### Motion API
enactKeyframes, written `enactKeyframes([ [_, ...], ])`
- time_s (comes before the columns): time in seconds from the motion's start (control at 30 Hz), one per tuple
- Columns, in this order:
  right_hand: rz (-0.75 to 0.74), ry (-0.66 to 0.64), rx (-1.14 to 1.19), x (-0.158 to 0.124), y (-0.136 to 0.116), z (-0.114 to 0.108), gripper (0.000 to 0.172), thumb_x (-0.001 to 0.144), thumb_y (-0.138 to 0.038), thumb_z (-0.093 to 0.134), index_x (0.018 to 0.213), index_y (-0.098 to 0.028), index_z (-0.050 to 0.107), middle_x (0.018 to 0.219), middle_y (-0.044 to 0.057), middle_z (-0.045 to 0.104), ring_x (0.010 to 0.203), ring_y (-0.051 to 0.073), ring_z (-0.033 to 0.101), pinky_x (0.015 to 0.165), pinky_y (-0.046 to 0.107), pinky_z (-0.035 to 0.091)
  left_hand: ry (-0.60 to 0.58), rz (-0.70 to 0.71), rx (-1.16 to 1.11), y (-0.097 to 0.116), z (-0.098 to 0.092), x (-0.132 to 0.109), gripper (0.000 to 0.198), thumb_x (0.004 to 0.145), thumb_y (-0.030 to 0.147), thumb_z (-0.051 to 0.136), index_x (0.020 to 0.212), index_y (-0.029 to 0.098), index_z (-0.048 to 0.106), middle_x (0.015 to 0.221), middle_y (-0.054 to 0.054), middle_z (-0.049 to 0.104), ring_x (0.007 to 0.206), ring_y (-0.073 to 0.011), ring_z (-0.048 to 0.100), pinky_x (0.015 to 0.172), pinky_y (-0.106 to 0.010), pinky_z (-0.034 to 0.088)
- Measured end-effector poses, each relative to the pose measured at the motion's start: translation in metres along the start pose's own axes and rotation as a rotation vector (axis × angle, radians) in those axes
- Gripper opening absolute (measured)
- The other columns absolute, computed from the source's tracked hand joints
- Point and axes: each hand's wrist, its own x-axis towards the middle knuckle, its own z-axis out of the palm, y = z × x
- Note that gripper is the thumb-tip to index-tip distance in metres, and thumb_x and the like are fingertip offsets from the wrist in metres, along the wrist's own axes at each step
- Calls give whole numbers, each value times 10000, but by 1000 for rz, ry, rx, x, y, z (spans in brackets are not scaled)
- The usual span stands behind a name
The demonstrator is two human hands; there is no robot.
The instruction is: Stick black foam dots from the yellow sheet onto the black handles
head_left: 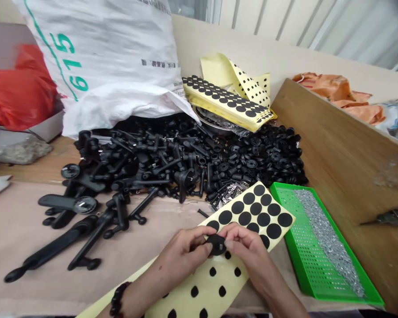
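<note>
A bracelet of dark beads [118, 299] encircles the left wrist at the lower edge. Beneath both forearms lies a pale yellow backing sheet [208, 285] carrying round black pads and smaller black dots; its long axis runs from lower left to upper right, and the hands cover part of its middle.

Above the sheet, the left hand [185, 247] and right hand [247, 247] are drawn close together, fingertips pinching a round, flat black disc [216, 245] from opposite sides. One broad face of the disc tilts up toward the camera, with a small grey mark near the right thumb; its apparent longer axis runs left to right. Fingers hide parts of its rim.

To the right, a rectangular green perforated plastic tray [308, 265] holds many small silvery pieces [325, 234], heaped lengthwise along its right side. Loose black arm-shaped parts [61, 243] occupy the left of the brownish worktop [172, 229].

Farther back, silvery metal pieces and dark screws [230, 194] border a heap of black parts [146, 159]. Behind it, stacked yellow pad sheets [230, 104] overlie a round metal bowl [215, 128] containing clear plastic. A white sack [119, 53] marked "615" overhangs the heap's rear.
</note>
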Motion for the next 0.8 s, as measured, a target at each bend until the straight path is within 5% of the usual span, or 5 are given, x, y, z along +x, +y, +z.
enactKeyframes([
  [0.23,-31,22,-102,-2,-1,3,132,763,-221,620,646,-189,568,841,35,624,777,169,564,678,261,424,105,-1,102,1,3,-7,331,816,355,544,1077,176,641,573,51,463,517,-116,406,453,-197,324],
  [0.47,-50,-16,-126,-4,-8,10,140,721,-217,667,618,-190,577,821,40,626,797,185,585,708,285,452,-59,-35,-9,3,1,-6,325,850,411,530,1034,171,649,635,41,542,503,-114,531,482,-198,374],
  [0.57,-36,-30,-89,-5,-7,7,136,725,-238,684,620,-183,618,829,46,640,814,186,588,739,293,454,-32,-9,-39,3,2,-8,308,861,392,526,1046,176,644,605,49,539,513,-110,538,498,-193,366],
  [0.67,77,-35,98,-4,-4,1,137,750,-303,686,745,-167,673,837,59,671,771,174,610,738,306,467,-10,8,-122,0,3,-12,346,842,427,541,1050,166,635,661,31,569,521,-105,535,505,-197,376],
  [0.8,133,64,241,-4,-3,-2,339,809,-414,624,1053,-178,613,824,60,690,698,168,636,707,326,494,15,-49,-234,-3,3,-14,430,802,504,558,1048,154,608,700,-3,612,487,-108,525,474,-209,393],
])
